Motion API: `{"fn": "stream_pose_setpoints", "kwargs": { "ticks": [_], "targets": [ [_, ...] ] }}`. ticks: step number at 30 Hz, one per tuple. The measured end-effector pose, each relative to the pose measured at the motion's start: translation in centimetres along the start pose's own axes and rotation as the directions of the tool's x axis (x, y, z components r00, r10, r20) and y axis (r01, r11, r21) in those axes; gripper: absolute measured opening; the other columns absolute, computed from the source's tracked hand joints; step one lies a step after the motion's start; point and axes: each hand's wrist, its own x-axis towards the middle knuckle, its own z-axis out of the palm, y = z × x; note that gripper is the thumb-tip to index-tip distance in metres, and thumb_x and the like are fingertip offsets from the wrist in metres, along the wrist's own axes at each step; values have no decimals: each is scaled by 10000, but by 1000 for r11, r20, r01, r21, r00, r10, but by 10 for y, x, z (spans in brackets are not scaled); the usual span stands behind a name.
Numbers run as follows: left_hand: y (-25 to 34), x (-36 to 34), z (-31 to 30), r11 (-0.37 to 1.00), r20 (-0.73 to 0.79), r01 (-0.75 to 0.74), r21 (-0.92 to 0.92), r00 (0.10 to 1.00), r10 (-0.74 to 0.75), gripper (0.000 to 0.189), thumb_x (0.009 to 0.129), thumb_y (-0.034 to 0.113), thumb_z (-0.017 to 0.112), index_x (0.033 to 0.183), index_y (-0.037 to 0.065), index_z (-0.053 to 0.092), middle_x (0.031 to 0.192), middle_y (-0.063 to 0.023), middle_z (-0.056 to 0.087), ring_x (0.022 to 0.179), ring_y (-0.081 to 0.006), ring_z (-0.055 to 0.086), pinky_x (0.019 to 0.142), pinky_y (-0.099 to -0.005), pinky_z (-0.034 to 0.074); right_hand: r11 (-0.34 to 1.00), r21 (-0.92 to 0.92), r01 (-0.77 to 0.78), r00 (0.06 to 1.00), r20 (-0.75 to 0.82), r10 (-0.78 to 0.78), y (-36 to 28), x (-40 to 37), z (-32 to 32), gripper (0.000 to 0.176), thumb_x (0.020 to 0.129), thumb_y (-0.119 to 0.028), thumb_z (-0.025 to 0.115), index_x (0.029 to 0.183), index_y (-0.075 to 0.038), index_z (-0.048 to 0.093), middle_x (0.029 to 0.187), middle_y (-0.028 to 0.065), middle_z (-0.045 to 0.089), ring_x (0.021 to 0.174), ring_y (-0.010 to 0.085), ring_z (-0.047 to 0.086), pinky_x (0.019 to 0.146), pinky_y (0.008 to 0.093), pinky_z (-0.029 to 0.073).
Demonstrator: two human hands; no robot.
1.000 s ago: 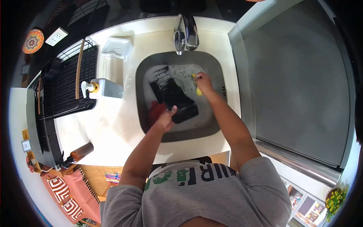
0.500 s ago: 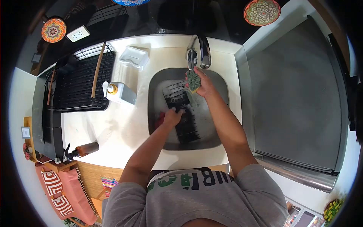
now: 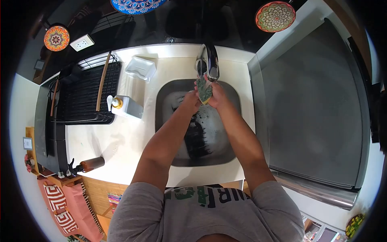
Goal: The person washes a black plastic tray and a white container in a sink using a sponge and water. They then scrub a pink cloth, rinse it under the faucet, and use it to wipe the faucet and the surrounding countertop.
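Head view: sponge (image 3: 204, 92) in right hand (image 3: 215, 94).

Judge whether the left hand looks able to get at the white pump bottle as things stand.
Probably yes: the left hand is by the sponge, and only the sink's side and bare counter separate it from the pump bottle.

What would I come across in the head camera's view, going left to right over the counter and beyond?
Black wire dish rack → white plastic tray → green-and-yellow sponge → large dark grey panel.
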Motion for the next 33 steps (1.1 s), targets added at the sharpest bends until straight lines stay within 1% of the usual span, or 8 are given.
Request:
{"fn": "stream_pose_setpoints", "kwargs": {
  "ticks": [4,9,12,14,19,28,30,33],
  "targets": [
    [-19,24,-17,989,118,-20,-147,992,37,190,897,246,458,935,78,538,879,-34,566,720,-159,571,626,-304,489,994,-107,33,999,27,-30,4,0,-3,392,870,-349,514,1155,-80,503,1021,110,566,920,211,551,768,373,466],
    [-23,-18,-6,999,81,-44,-1,996,43,389,914,396,375,1073,72,519,1013,-90,568,937,-216,557,808,-363,456,657,-682,321,866,-70,-495,70,-15,2,244,887,-223,456,1067,-62,493,939,74,546,881,172,532,787,320,422],
    [-21,-34,-12,990,-69,-10,138,997,20,477,892,473,388,1124,72,499,1031,-105,562,932,-228,548,774,-369,443,910,-365,197,917,-261,-303,87,-12,5,216,894,-234,432,1011,-62,491,863,64,535,819,180,539,741,328,434],
    [-25,-43,-10,562,40,-251,788,932,360,418,897,376,401,1158,59,482,1060,-176,528,937,-254,525,769,-374,422,973,-188,136,953,-244,-180,112,35,-51,226,890,-248,442,1004,-63,502,852,61,538,803,177,542,711,327,440],
    [-22,-52,-26,572,30,-320,755,889,457,357,882,337,448,978,27,597,807,-166,578,712,-210,540,619,-344,414,966,-240,-94,921,-390,-7,83,17,-26,255,862,-276,510,1012,-79,573,825,68,579,750,169,557,626,329,457],
    [52,-50,-30,602,105,-475,641,832,545,343,847,306,545,861,-22,643,654,-22,589,568,-122,517,542,-267,408,394,-918,48,985,-23,-173,60,21,-25,205,763,-215,675,795,-20,621,742,89,609,623,214,592,511,338,475],
    [55,-32,-22,535,158,-517,668,801,577,340,834,308,565,888,-18,647,668,-43,615,577,-145,549,563,-280,429,-277,-956,-98,962,-20,-271,59,-5,-7,333,746,-302,675,802,19,607,790,183,614,745,316,608,617,406,481],
    [54,-3,-17,279,265,-572,771,687,676,367,818,323,583,964,-8,642,723,-109,649,644,-224,614,630,-315,462,-230,-971,-71,979,-23,-202,88,-15,-53,438,739,-341,656,923,47,573,828,244,590,839,370,584,741,424,455]
  ]
}}
